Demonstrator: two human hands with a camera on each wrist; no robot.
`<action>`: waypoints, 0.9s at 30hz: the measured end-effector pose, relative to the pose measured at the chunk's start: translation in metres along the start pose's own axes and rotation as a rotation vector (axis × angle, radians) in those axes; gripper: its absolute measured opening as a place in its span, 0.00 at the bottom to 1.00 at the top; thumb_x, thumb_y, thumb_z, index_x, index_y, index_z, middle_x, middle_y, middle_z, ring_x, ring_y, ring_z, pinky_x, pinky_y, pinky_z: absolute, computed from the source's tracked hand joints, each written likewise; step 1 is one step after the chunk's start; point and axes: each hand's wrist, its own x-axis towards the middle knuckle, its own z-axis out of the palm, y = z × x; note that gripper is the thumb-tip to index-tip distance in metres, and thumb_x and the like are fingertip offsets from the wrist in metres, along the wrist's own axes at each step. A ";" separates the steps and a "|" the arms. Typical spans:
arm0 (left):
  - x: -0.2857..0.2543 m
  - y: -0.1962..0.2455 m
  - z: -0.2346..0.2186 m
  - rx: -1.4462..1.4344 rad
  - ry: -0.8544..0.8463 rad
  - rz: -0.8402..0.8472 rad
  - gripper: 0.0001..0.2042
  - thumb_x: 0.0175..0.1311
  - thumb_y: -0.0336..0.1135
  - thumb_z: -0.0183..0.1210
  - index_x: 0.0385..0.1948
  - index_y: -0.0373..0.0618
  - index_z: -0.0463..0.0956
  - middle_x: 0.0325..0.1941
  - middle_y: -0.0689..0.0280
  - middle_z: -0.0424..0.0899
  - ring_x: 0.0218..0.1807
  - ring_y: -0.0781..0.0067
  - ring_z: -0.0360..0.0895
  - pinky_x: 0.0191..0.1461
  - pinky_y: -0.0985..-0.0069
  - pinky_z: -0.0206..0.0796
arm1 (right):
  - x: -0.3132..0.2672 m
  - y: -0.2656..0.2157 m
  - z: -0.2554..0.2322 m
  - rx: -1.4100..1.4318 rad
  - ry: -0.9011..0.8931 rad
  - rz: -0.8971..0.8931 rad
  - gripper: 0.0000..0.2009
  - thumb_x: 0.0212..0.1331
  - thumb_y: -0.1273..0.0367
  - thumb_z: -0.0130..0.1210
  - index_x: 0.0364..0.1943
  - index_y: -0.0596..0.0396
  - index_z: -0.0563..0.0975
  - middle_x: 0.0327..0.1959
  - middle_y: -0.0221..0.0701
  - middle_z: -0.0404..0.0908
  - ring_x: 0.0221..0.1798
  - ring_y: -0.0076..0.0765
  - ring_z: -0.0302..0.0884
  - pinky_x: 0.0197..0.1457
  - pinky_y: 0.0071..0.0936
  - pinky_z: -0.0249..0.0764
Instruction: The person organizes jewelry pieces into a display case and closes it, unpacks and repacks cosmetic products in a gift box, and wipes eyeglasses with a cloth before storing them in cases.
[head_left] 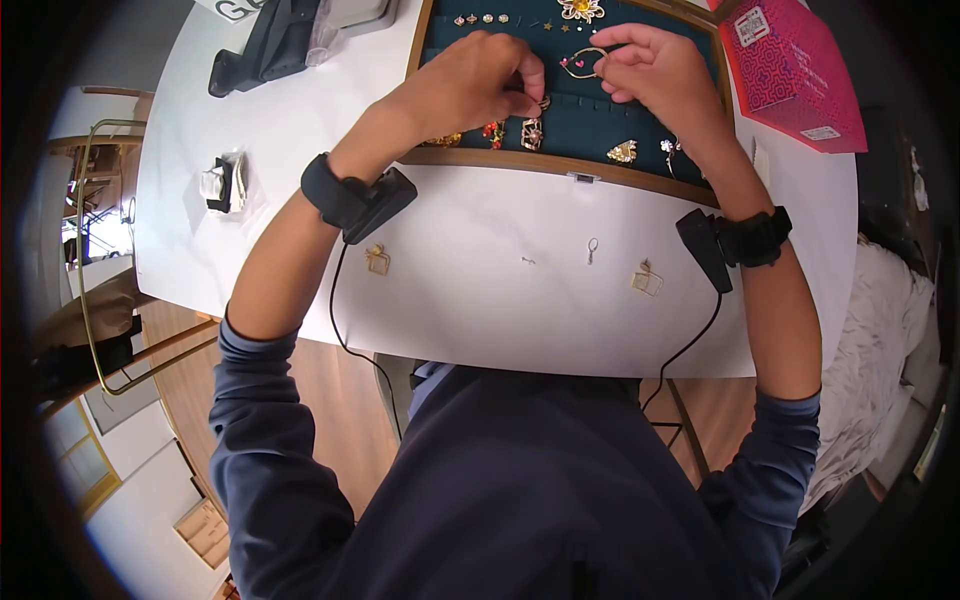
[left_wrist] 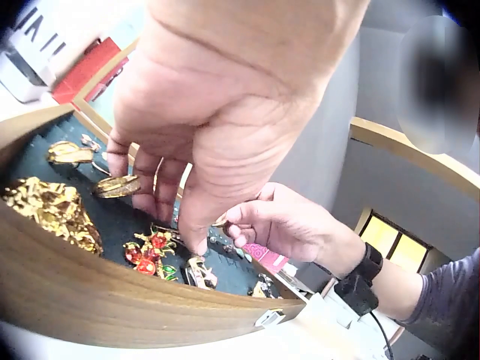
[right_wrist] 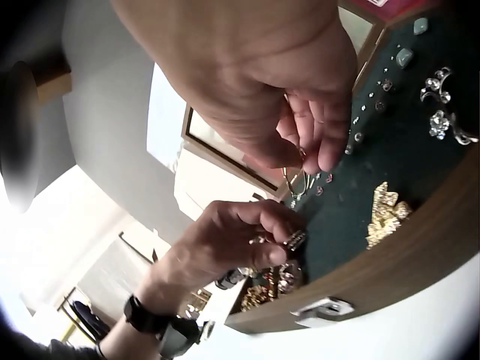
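Observation:
In the head view my left hand (head_left: pixel 478 82) is over the jewelry box (head_left: pixel 450 160), thumb and fingers pinching a small ring. In the right wrist view that ring (right_wrist: pixel 295 240) shows a row of stones. My right hand (head_left: pixel 652 72) pinches a thin gold hoop (head_left: pixel 566 72) above the dark green lining; pink heart-shaped pieces show by the hoop. Below my left fingers sits a square jeweled piece (head_left: pixel 532 134), beside a red and green brooch (left_wrist: pixel 150 253). A gold leaf-like brooch (head_left: pixel 622 151) and a silver flower piece (right_wrist: pixel 439 124) lie toward the box's front right.
Two gold square earrings (head_left: pixel 377 260) and small silver pieces (head_left: pixel 592 250) lie on the white table (head_left: pixel 470 310) in front. A pink box (head_left: pixel 795 75) stands to the right. At left are a plastic-wrapped packet (head_left: pixel 225 185) and a black device (head_left: pixel 270 50).

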 end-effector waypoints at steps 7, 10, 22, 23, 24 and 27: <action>-0.001 0.002 -0.001 -0.004 -0.007 -0.038 0.05 0.59 0.27 0.71 0.33 0.38 0.85 0.34 0.60 0.90 0.39 0.61 0.87 0.48 0.69 0.77 | 0.002 -0.023 0.002 0.205 -0.190 0.338 0.16 0.61 0.69 0.65 0.51 0.60 0.84 0.35 0.31 0.87 0.33 0.22 0.83 0.40 0.18 0.81; -0.003 0.002 -0.001 0.016 0.006 -0.024 0.05 0.59 0.27 0.70 0.34 0.38 0.86 0.34 0.60 0.90 0.40 0.61 0.87 0.48 0.69 0.77 | 0.002 -0.026 0.007 0.207 -0.194 0.349 0.15 0.58 0.68 0.66 0.47 0.63 0.85 0.33 0.34 0.88 0.33 0.24 0.85 0.39 0.20 0.83; -0.003 -0.003 0.001 0.022 0.033 -0.001 0.05 0.58 0.22 0.67 0.36 0.39 0.86 0.36 0.58 0.90 0.41 0.61 0.88 0.50 0.69 0.78 | -0.004 -0.040 -0.006 -0.075 -0.285 0.440 0.12 0.66 0.67 0.56 0.43 0.61 0.85 0.30 0.31 0.86 0.30 0.22 0.83 0.33 0.19 0.80; -0.003 -0.003 0.001 0.030 0.036 -0.010 0.06 0.58 0.22 0.67 0.36 0.38 0.86 0.36 0.58 0.90 0.41 0.60 0.88 0.50 0.69 0.78 | -0.005 -0.041 -0.006 -0.105 -0.297 0.424 0.11 0.66 0.68 0.56 0.43 0.60 0.85 0.30 0.31 0.86 0.29 0.22 0.83 0.32 0.19 0.80; -0.002 -0.003 0.001 0.038 0.039 -0.019 0.06 0.58 0.21 0.67 0.36 0.38 0.86 0.36 0.58 0.90 0.41 0.60 0.88 0.50 0.69 0.78 | -0.006 -0.040 -0.006 -0.105 -0.295 0.426 0.11 0.66 0.68 0.56 0.43 0.60 0.85 0.30 0.31 0.86 0.29 0.22 0.83 0.32 0.19 0.80; -0.002 -0.004 0.002 0.023 0.038 -0.037 0.06 0.59 0.21 0.66 0.37 0.37 0.86 0.36 0.57 0.90 0.41 0.60 0.88 0.50 0.70 0.78 | -0.008 -0.035 -0.005 -0.105 -0.326 0.386 0.11 0.67 0.69 0.55 0.44 0.60 0.85 0.30 0.30 0.85 0.29 0.21 0.82 0.32 0.19 0.80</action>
